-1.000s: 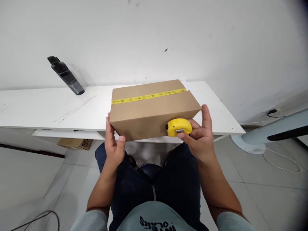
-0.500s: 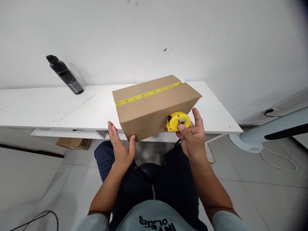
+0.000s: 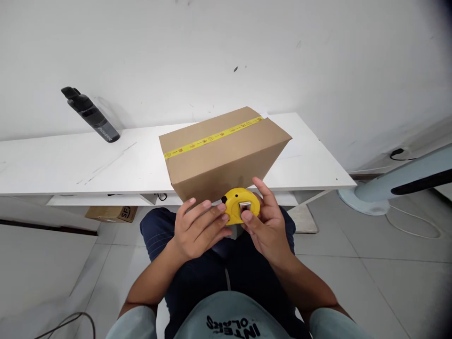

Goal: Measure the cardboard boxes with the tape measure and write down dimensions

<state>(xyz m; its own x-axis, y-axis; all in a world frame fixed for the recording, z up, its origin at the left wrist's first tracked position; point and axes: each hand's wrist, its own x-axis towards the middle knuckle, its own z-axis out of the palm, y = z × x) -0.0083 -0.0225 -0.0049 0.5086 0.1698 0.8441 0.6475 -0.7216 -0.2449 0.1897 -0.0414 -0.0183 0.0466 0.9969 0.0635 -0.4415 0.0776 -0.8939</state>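
Observation:
A yellow tape measure (image 3: 233, 203) with a metal belt clip is held in my right hand (image 3: 270, 226), thumb on its face and index finger raised beside it. My left hand (image 3: 197, 228) has its fingers stretched out, their tips touching the left end of the tape measure; whether they pinch the tape's hook is hidden. Just beyond both hands, a closed cardboard box (image 3: 226, 157) with yellow printed tape along its top sits at a slant on the white table (image 3: 314, 160), its near corner over the front edge.
A dark bottle (image 3: 92, 115) stands on the table at the left, near the wall. Below the table are an open shelf (image 3: 95, 200) and another cardboard box (image 3: 111, 213) on the floor. A pale blue stand (image 3: 367, 190) with a cable is on the right.
My right hand has brought the tape measure left and down, away from the box's front side. My left hand has left the box's near corner and moved right to the tape measure.

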